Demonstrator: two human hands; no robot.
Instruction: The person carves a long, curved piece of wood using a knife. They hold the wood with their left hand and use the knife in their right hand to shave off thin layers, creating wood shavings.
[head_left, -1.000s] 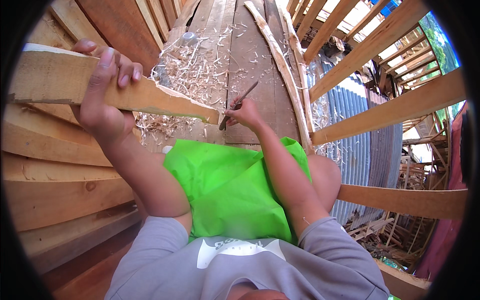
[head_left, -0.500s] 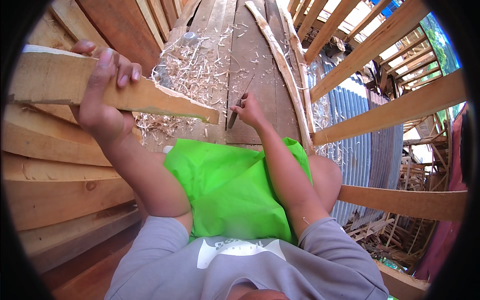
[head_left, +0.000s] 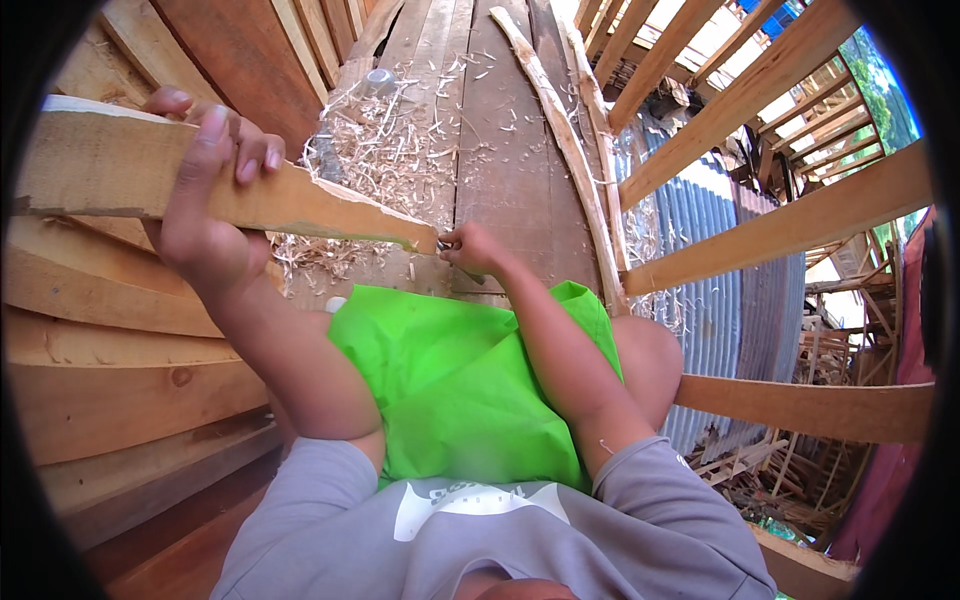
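In my left hand point(head_left: 215, 170) is a long pale wooden board point(head_left: 110, 165), gripped with the fingers over its top edge and the thumb upright against its near face. It reaches to the right and narrows into a carved, tapering end. My right hand point(head_left: 473, 250) is closed around a knife point(head_left: 466, 275), right at the board's narrow tip. The dark lower part of the knife shows below my fingers; most of the blade is hidden. Bright green cloth point(head_left: 450, 380) covers my lap beneath both forearms.
Curled wood shavings point(head_left: 370, 150) litter the plank floor point(head_left: 500, 190), with a clear rounded object point(head_left: 380, 82) among them. Stacked boards point(head_left: 120, 400) line the left side. A long peeled pole point(head_left: 560, 120) lies at right, beside wooden slats point(head_left: 790, 215) and corrugated metal sheets point(head_left: 690, 260).
My right hand has moved left and slightly nearer with the knife, from beyond the board's tip to right against it. The left hand and the board are almost unmoved.
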